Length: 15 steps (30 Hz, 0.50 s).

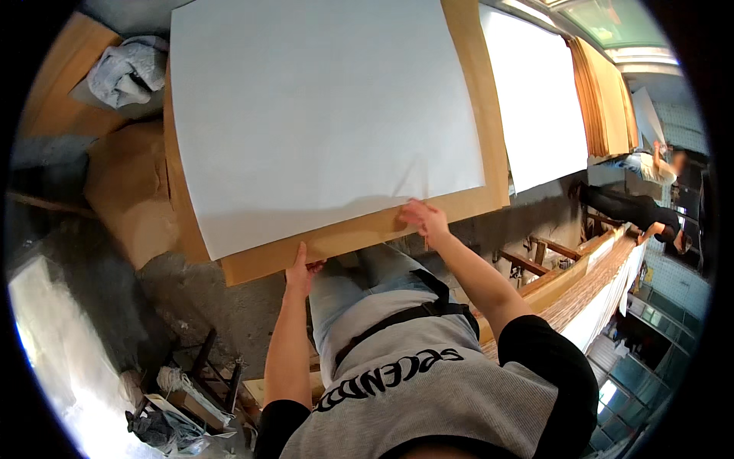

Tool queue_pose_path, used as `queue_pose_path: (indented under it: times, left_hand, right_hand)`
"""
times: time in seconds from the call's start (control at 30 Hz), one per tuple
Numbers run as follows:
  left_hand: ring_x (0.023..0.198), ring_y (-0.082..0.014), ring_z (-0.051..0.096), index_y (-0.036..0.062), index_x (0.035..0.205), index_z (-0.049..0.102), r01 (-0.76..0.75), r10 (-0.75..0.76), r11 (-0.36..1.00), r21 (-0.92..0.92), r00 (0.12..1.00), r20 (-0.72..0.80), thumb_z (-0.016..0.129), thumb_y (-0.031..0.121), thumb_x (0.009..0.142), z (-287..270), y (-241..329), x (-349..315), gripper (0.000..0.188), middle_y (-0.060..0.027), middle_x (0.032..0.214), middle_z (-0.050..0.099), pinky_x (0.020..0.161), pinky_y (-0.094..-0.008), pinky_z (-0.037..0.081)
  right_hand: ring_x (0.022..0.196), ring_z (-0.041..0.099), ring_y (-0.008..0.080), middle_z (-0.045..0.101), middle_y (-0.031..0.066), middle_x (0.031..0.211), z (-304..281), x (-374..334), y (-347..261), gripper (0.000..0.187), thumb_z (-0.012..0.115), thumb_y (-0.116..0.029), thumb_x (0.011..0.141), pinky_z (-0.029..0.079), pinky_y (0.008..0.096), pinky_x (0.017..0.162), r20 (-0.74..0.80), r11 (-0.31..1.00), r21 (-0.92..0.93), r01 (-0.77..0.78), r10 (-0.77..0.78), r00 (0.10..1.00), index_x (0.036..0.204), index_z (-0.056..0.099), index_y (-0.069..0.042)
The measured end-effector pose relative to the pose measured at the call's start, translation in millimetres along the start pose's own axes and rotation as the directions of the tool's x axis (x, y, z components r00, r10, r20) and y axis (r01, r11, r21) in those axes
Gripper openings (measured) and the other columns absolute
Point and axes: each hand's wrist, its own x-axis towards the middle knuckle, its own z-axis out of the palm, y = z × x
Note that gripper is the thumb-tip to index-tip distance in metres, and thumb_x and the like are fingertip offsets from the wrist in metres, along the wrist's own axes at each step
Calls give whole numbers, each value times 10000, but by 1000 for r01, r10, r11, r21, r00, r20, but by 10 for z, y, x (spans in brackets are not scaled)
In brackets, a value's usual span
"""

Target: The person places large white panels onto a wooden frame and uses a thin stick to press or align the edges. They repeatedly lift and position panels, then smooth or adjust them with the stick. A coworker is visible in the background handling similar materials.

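White sheet [321, 115], top cut off; right one of the hands [426, 220] blurred

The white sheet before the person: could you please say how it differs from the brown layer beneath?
The white sheet is plain white; the brown layer is tan. The white sheet lies on top, while the brown layer is largely covered, showing along its near and right edges. The left hand touches the brown layer, not the white sheet. Both look broadly flat.

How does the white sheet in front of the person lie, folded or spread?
Spread. The white sheet lies broad and flat on brown paper, which shows along its near edge; no fold is visible.
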Motion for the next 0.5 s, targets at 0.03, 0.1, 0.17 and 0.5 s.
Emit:
queue_pose_path:
  times: [0.03, 0.1, 0.17, 0.5]
  left_hand:
    - [666, -164, 585, 61, 1019, 511, 2, -2, 1000, 5, 1000, -2, 552, 406, 822, -2, -16, 23, 399, -69, 793, 602, 549, -266, 454]
    - [683, -167, 571, 84, 1037, 490, 3, -3, 1000, 11, 1000, -9, 583, 416, 799, -13, -68, 78, 419, -73, 818, 583, 545, -267, 434]
    - [660, -165, 570, 76, 1007, 500, -27, 28, 999, 20, 999, -26, 578, 415, 803, -24, -96, 120, 403, -65, 796, 587, 540, -262, 434]
    - [564, -132, 535, 91, 945, 515, -41, 41, 999, 3, 991, -129, 603, 411, 786, 16, -131, 145, 368, -29, 696, 554, 485, -245, 414]
  right_hand:
    - [837, 622, 162, 613, 78, 930, -207, 95, 18, 369, 620, -203, 783, 263, 175, 372, -58, 991, 132, 37, -29, 998, 1079, 504, -16]
    - [825, 604, 157, 609, 72, 917, -435, 231, 68, 347, 635, -203, 771, 277, 198, 395, -348, 933, 311, 183, -68, 935, 1034, 518, -10]
    - [695, 597, 115, 618, 61, 849, -496, 380, 3, 312, 610, -224, 794, 250, 196, 389, -525, 864, 438, 249, 21, 851, 1019, 524, -25]
    - [761, 540, 172, 547, 109, 904, -843, 775, -219, 421, 693, -172, 721, 429, 308, 599, -745, 939, 287, 189, 94, 660, 1015, 499, 57]
